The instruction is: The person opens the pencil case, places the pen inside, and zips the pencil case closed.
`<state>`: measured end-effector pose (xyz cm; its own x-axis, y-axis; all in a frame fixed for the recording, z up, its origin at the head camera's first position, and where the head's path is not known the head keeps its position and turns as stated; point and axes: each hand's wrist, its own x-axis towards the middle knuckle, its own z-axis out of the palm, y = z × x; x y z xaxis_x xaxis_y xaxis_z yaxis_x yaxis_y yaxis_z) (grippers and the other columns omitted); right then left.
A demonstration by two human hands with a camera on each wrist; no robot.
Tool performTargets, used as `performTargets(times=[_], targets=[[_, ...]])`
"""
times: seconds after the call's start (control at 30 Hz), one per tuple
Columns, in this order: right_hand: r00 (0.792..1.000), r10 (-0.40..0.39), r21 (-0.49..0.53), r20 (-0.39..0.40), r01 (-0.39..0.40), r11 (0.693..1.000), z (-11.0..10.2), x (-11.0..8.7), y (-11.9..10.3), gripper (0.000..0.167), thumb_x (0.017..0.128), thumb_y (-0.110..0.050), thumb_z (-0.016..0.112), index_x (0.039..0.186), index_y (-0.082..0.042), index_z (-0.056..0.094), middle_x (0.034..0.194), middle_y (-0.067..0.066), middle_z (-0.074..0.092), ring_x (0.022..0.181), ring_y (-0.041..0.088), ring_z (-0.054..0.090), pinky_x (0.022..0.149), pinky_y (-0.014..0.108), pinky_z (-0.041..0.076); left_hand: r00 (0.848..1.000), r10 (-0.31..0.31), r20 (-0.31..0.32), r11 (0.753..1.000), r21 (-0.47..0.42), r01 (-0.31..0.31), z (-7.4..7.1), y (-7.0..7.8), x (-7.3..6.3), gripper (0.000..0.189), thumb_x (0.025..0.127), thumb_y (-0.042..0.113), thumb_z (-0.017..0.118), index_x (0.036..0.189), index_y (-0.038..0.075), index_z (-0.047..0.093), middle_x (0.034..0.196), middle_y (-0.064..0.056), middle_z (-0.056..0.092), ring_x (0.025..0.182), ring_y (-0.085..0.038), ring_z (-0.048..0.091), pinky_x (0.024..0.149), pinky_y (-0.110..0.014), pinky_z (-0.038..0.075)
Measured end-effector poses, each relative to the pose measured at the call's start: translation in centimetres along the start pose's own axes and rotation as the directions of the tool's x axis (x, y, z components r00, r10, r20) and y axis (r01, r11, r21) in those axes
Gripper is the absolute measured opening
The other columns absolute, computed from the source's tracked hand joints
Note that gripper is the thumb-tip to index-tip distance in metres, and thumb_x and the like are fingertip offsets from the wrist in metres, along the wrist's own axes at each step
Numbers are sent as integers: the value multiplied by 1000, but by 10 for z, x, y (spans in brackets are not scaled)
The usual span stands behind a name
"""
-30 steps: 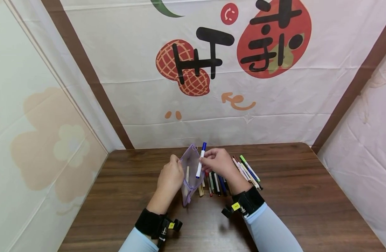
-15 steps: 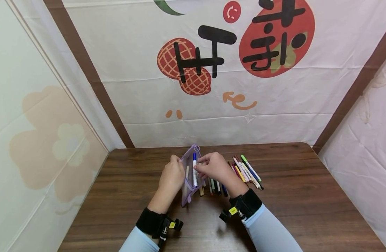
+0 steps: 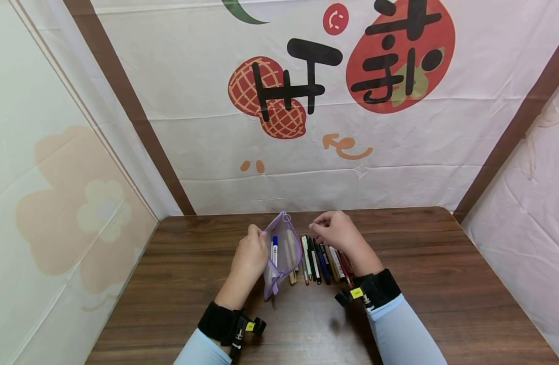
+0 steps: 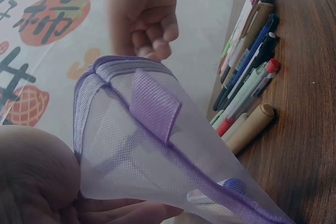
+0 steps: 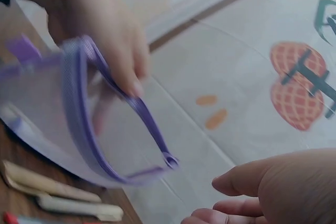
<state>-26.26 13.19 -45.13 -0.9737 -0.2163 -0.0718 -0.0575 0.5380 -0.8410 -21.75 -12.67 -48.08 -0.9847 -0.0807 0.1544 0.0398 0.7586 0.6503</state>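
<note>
Sheer mesh zip pouch (image 3: 284,257), purple trim (image 5: 81,114), purple tab (image 4: 155,103) at near end, ring (image 3: 286,218) at far end. Gapes upward and rightward; runs lengthwise from near to far, over wooden table (image 3: 430,289), just left of lined-up pens (image 3: 323,263). Inside, white marker (image 3: 274,252), blue cap (image 3: 275,239) toward far end. Pinched at left edge by left hand (image 3: 249,257), fingers curled. Above pens, right hand (image 3: 337,234), free, fingers loosely bent.

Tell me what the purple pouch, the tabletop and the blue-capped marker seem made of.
Purple pouch: probably synthetic mesh, matte; a fine weave shows and it is see-through. Tabletop: wood or wood-look laminate, slightly glossy; brown grain and a soft shine show. Blue-capped marker: likely plastic, given its smooth-looking white barrel.
</note>
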Motion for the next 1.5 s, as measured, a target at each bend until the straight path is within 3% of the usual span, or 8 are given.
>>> performTargets(times=[0.17,0.47,0.77,1.0,1.27,1.5], targets=[[999,28,-68,-45,-31,997,-21,1,14,32,113,-31,71,130,-6,79,115,18,83,100,40,83,79,39,62,999,-11,40,1000,-10,12,-2,0,1,24,123,24,45,119,1,53,86,-17,68,73,-29,66,65,-45,55],[990,101,-195,-96,-118,974,-47,1,36,37,115,-31,67,137,-2,76,117,22,83,103,39,81,93,51,61,999,2,46,1000,6,-2,-4,-1,0,28,122,20,42,129,-2,57,94,-22,75,76,-30,69,67,-47,58],[978,149,-352,-146,-192,916,-63,1,56,38,113,-29,70,133,2,77,133,25,78,115,41,77,99,59,62,997,-35,69,999,35,33,-5,4,-2,31,123,23,39,125,-1,60,91,-19,72,71,-27,66,59,-37,50],[974,187,-383,-130,-223,897,-71,2,70,36,111,-25,70,132,3,77,133,26,77,112,39,77,100,59,62,998,-23,52,999,47,20,-6,2,-1,30,123,23,39,124,0,59,86,-19,70,69,-28,65,59,-40,51],[975,198,-410,-104,-223,884,-71,2,75,37,112,-26,70,132,4,77,133,27,77,112,41,78,99,61,62,1000,1,-31,995,98,3,-12,-3,1,28,121,21,42,112,0,58,88,-29,75,76,-46,76,63,-56,60],[973,201,-429,-117,-232,873,-71,3,79,37,111,-25,71,133,4,76,132,28,78,109,39,79,97,60,63,1000,-21,-4,987,159,21,-22,-11,4,29,121,20,39,114,-3,55,76,-20,67,62,-34,68,52,-45,52]])
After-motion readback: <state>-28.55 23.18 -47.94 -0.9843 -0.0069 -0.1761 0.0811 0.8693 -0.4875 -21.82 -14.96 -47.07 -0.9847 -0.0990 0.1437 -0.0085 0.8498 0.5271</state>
